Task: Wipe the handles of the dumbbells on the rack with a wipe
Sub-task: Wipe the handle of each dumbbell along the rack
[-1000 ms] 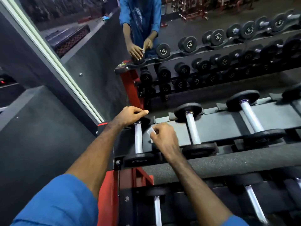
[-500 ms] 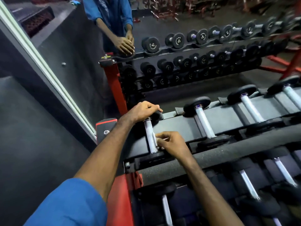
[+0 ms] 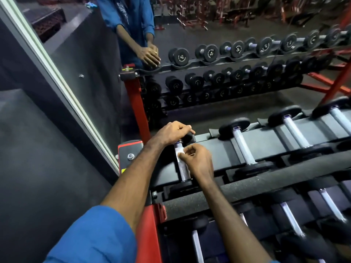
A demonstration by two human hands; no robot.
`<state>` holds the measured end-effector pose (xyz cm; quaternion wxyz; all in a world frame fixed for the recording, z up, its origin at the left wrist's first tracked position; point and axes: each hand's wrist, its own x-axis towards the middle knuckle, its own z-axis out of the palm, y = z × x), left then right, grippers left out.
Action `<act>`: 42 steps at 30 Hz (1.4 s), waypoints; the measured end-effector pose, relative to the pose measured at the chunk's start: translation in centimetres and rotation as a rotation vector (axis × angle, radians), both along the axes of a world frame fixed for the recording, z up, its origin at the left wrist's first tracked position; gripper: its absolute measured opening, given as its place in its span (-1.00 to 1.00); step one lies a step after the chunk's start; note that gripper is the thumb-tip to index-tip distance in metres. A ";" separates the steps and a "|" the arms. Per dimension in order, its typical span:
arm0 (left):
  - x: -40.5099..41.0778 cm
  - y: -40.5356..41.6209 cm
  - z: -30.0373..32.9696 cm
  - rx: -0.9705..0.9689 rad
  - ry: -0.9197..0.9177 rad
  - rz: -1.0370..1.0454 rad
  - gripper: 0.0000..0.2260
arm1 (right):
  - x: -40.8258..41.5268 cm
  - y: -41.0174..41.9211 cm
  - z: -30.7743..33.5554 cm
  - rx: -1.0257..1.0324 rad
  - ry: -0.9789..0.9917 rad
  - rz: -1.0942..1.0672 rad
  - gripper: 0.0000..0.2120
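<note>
Fingers (image 3: 187, 155) of my right hand (image 3: 197, 162) curl and pinch the white wipe (image 3: 179, 151) against the upper part of the first dumbbell handle (image 3: 182, 168), at the left end of the rack's (image 3: 266, 138) top shelf. My left hand (image 3: 171, 132) grips that dumbbell's far head, fingers curled over it. I see the neighbouring dumbbell (image 3: 242, 145) just to the right.

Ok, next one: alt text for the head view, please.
A person's right hand pinches a white wipe against the steel handle of the leftmost dumbbell on the rack's top shelf, while the left hand grips that dumbbell's far head. More dumbbells sit to the right, and a wall mirror reflects the scene.
</note>
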<state>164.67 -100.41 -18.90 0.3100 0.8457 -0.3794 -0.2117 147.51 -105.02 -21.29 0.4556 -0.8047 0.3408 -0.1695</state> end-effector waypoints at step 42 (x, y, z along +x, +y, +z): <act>-1.2 0.4 0.6 -0.038 -0.002 0.040 -0.62 | 1.7 -3.4 -1.7 0.905 0.072 0.283 -0.73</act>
